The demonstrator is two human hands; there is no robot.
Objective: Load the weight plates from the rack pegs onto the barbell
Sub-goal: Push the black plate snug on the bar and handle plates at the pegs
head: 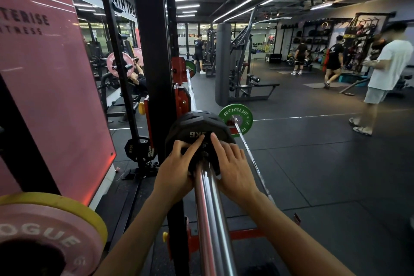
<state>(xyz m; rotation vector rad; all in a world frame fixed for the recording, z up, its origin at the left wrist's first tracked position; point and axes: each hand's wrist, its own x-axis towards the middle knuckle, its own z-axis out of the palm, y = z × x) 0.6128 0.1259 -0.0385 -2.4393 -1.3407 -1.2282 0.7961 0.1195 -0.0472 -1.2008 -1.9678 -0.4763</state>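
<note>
A chrome barbell sleeve (pixel 210 213) runs away from me up the middle of the view. A black 5 kg plate (pixel 190 126) sits on it, close against the rack. My left hand (pixel 177 170) lies on the plate's face left of the sleeve, its fingers spread near the hub. My right hand (pixel 233 168) presses flat on the plate's right side, fingers straight. On the rack's lower peg hangs a black 15 kg plate (pixel 134 149). A pink plate (pixel 44 235) with a yellow one (pixel 89 215) behind it fills the bottom left corner.
The black rack upright (pixel 152 51) stands just left of the sleeve, with red brackets (pixel 181 96). Another barbell with a green plate (pixel 235 120) lies on the floor to the right. A person in a white shirt (pixel 385 69) stands far right. A pink wall panel (pixel 49 74) is on the left.
</note>
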